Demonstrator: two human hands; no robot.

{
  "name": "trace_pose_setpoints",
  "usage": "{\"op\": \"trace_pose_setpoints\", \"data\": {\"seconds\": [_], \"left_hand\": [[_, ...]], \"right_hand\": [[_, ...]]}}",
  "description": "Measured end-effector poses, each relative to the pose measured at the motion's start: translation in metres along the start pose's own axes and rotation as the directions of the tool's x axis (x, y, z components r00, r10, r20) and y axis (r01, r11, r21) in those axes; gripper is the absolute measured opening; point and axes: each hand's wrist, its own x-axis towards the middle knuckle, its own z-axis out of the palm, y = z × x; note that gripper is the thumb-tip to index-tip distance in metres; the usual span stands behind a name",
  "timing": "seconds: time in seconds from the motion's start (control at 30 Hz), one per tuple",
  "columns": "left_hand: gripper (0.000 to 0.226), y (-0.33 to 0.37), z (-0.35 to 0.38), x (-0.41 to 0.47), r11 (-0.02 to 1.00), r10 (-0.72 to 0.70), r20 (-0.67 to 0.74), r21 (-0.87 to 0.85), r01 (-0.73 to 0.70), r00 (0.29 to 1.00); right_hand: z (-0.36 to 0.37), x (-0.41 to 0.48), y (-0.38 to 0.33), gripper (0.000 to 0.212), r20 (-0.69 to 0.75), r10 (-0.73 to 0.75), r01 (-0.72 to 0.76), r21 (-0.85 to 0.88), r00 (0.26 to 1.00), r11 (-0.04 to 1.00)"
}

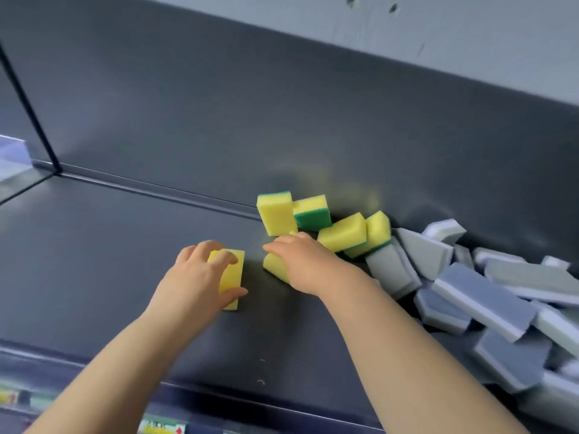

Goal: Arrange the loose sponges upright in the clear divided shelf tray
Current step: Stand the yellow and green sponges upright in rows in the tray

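A rectangular yellow foam sponge [230,278] lying flat on the dark grey metal shelf [125,245] is pinched across its width by the left hand [194,277], with fingers curled over one long edge and the thumb on the other. A second yellow sponge [275,267] is covered by the right hand [300,264]; whether it is gripped cannot be told. Both are judged light and squashy, best taken gently by the long sides. A clear plastic panel [12,155] stands far left.
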Motion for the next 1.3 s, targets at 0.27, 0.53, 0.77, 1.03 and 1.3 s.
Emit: {"op": "trace_pose_setpoints", "data": {"seconds": [0.27, 0.53, 0.77, 1.03, 1.3], "left_hand": [[0.091, 0.006, 0.009, 0.008, 0.985, -0.172, 0.157, -0.004, 0.175, 0.972], [0.097, 0.023, 0.008, 0.000, 0.983, -0.168, 0.079, -0.066, 0.173, 0.983], [0.092, 0.037, 0.005, -0.011, 0.956, -0.122, -0.056, -0.275, 0.102, 0.991], [0.081, 0.053, 0.006, -0.015, 0.865, -0.065, -0.197, -0.500, -0.044, 0.978], [0.038, 0.062, 0.008, -0.031, 0.895, -0.116, -0.348, -0.442, -0.054, 0.930]], "right_hand": [[0.003, -0.016, 0.011, 0.057, -0.017, -0.075, 0.074, -0.032, 0.997, 0.997], [0.005, -0.046, 0.019, 0.041, -0.181, -0.075, 0.066, -0.055, 0.981, 0.996], [0.003, -0.069, 0.019, 0.028, -0.332, -0.027, 0.030, 0.004, 0.943, 1.000], [0.015, -0.077, 0.026, 0.041, -0.705, 0.054, 0.147, 0.221, 0.707, 0.964], [0.013, -0.096, 0.018, 0.032, -0.655, 0.300, 0.251, 0.609, 0.693, 0.752]]}}
